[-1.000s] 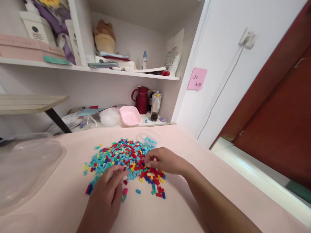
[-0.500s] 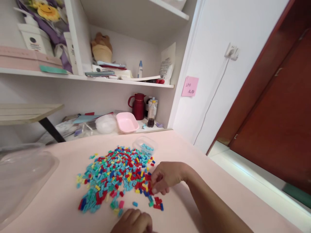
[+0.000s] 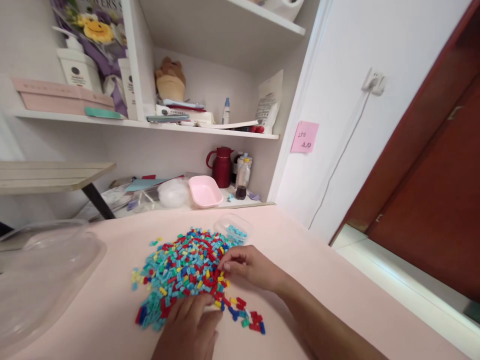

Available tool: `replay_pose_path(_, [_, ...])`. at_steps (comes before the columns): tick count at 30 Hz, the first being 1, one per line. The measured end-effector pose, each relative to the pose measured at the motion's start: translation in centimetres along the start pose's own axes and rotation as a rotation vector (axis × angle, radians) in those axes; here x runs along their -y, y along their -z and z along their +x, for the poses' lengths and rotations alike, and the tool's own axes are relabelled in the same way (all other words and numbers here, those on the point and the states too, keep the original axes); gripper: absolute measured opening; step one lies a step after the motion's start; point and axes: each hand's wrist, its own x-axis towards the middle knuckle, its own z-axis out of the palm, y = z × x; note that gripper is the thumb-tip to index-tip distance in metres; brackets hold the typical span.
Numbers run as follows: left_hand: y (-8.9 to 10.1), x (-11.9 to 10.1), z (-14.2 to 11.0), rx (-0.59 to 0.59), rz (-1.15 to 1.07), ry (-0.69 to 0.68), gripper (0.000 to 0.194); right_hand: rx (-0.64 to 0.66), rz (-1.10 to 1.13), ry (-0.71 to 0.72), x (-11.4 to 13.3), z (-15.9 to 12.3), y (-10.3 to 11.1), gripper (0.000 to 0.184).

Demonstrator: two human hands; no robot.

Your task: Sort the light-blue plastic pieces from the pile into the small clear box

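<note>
A heap of small coloured plastic building bricks [image 3: 187, 260], mostly light blue, red, green and yellow, spreads over the pink tabletop [image 3: 292, 235]. My right hand [image 3: 251, 265] is at the heap's right edge, thumb and forefinger drawn together among red bricks. Whether a brick sits between those fingertips cannot be made out. At the near edge of the heap, my left hand [image 3: 189, 320] lies low with its fingers extended and thumb apart, covering some bricks. Just behind the heap, a small clear container [image 3: 222, 223] holds several light-blue bricks.
A large clear plastic tub [image 3: 41, 280] stands at the left. Along the back are a pink bowl [image 3: 205, 192], a dark red jug [image 3: 222, 167] and a bottle with dark liquid [image 3: 242, 180]. Loose bricks [image 3: 255, 320] lie near right. Shelves [image 3: 210, 131] overhang the back.
My right hand has moved left and slightly farther away, onto the heap. My left hand has come forward onto the near bricks, its fingers extending. The view has shifted slightly left.
</note>
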Motion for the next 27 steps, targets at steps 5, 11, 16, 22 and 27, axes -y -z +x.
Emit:
replay_pose_path(5, [1.7,1.1,0.4,-0.085,-0.167,0.166,0.029,-0.096,-0.092,-0.034,-0.8,0.4,-0.8,0.018])
replay_pose_path(11, [3.1,2.1,1.2,-0.153,-0.211,0.409,0.028,-0.069,-0.389,0.142,0.0,-0.1,-1.5,0.020])
replay_pose_path(16, [3.3,1.7,1.7,-0.208,-0.239,0.464,0.027,0.000,-0.592,0.223,-0.2,-0.2,-2.4,0.023])
replay_pose_path(22, [3.2,1.5,1.8,-0.195,-0.276,0.429,0.027,0.030,-0.690,0.148,-0.3,-0.1,-2.4,0.020])
replay_pose_path(27, [2.6,2.2,1.2,-0.195,-0.247,0.422,0.028,-0.013,-0.729,0.102,-0.2,-0.3,-1.7,0.029])
